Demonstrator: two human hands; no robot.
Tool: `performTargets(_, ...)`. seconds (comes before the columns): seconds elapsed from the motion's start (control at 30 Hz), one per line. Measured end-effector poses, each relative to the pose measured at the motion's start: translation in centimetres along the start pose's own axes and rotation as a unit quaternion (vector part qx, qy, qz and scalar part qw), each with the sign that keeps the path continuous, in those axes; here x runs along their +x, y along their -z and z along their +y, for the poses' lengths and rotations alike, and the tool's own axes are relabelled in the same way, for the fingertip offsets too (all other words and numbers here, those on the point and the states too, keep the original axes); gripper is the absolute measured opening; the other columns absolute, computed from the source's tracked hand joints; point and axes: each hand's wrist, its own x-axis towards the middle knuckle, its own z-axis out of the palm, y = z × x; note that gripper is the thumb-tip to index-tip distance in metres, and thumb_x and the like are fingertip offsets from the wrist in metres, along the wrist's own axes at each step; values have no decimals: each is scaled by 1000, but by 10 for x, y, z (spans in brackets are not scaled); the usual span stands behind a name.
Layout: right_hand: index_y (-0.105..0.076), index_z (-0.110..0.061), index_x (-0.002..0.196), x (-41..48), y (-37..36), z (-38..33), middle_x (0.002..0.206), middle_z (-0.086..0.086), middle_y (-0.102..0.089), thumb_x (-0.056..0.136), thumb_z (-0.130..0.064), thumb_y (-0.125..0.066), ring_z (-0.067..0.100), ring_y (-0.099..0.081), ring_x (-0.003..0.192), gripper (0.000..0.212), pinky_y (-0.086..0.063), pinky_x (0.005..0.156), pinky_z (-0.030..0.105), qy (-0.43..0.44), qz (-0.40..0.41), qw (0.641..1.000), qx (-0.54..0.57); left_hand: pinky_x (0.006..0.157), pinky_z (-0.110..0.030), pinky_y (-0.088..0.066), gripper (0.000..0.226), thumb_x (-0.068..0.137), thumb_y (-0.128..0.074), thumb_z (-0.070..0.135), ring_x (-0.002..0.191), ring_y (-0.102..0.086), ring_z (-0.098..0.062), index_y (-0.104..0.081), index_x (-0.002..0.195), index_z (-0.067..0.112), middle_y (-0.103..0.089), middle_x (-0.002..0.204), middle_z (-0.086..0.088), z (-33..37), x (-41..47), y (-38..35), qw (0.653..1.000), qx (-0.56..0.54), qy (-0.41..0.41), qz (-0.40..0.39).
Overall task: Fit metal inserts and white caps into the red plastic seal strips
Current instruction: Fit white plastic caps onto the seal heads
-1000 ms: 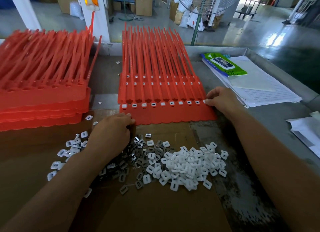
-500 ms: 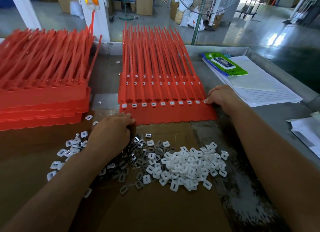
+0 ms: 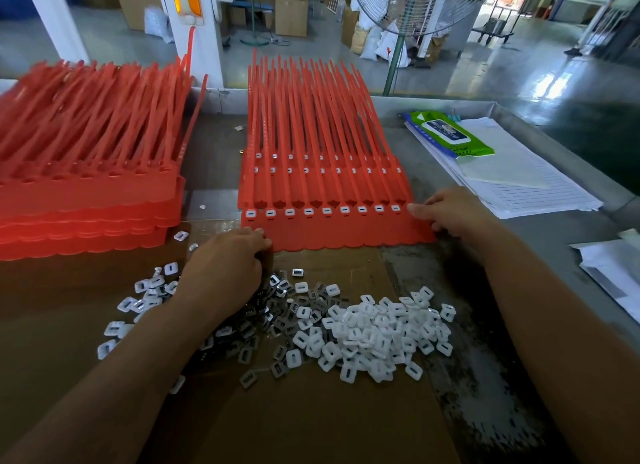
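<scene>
Red seal strips [image 3: 329,228] lie flat on the desk [image 3: 214,159], near row of sockets all capped; right hand [image 3: 453,211] grips their right edge, fingers [image 3: 415,208] bent onto it, likely steadying; left hand [image 3: 225,266] at their near-left corner over the metal inserts [image 3: 277,318], fingers curled under, hold cannot be told; white caps [image 3: 377,332] heaped just near of the strips for quick reach.

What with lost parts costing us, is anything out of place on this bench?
A few small white plastic caps lie strayed from the piles, beside the left stack of red plastic seal strips; another sits far back on the grey metal table.
</scene>
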Motion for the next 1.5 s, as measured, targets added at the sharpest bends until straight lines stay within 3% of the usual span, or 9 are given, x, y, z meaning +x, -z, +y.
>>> performTargets(0.13,-57,-11,74,-16,8,3,59,4,-53,80,-40,-65,13,-46,50,30,-33,46,20,-41,-66,990,114,104,-28,-28,43,82,-45,2,125,-42,-15,-57,121,16,-48,135,3,1,-1,0,1000,5,1,0)
performTargets(0.3,-59,-11,93,-35,4,-2,73,5,-72,65,-20,-63,14,-68,61,30,-54,52,23,-32,-237,869,433,103,-28,-30,43,82,-45,2,124,-43,-15,-57,120,16,-48,135,3,1,-1,1,1000,11,-1,-3)
performTargets(0.57,-58,-7,95,-46,-14,-24,77,10,-72,68,-25,-60,20,-71,72,32,-56,57,28,-17,-197,736,648,99,-28,-34,42,81,-46,2,121,-47,-19,-58,119,15,-51,132,0,1,-2,2,1000,17,-11,1)
performTargets(0.73,-56,-7,109,-49,-28,-26,95,9,-72,73,-33,-58,20,-68,91,45,-56,70,29,48,-203,696,687,100,-28,-33,41,81,-46,2,121,-47,-19,-59,118,15,-52,132,-1,1,-1,2,1000,11,-12,3)
performTargets(0.87,-56,-14,112,-52,-34,-28,104,5,-70,78,-37,-54,19,-64,102,41,-54,77,30,92,-245,721,642,101,-28,-33,42,82,-45,2,122,-46,-18,-58,120,16,-50,133,0,0,-1,1,1000,12,-13,-1)
performTargets(0.97,-56,-14,105,-55,-37,-35,96,6,-72,70,-32,-64,21,-68,92,41,-56,69,29,44,-265,781,564,103,-28,-31,44,81,-45,1,124,-44,-17,-57,120,16,-48,135,0,0,-2,1,1000,8,-9,-1)
performTargets(1.13,-56,-9,103,-60,-52,-47,90,11,-71,79,-8,-63,22,-70,75,25,-56,58,25,-5,-277,813,512,103,-28,-31,42,81,-46,2,124,-44,-17,-58,120,15,-49,135,0,0,-3,1,1000,5,-9,5)
performTargets(1.23,-57,-6,100,-56,-56,-54,88,11,-69,86,8,-50,21,-70,70,21,-55,55,24,-28,-253,806,535,102,-29,-32,43,81,-48,2,122,-45,-19,-57,121,15,-49,134,-1,0,-4,1,1000,-12,-9,23)
performTargets(1.5,-54,-3,95,-33,-51,-81,93,15,-64,87,10,-49,29,-67,80,16,-57,56,27,-46,-198,759,619,93,-34,-40,43,81,-49,4,115,-51,-24,-55,122,16,-50,133,-6,-1,-7,-1,996,-49,-8,71)
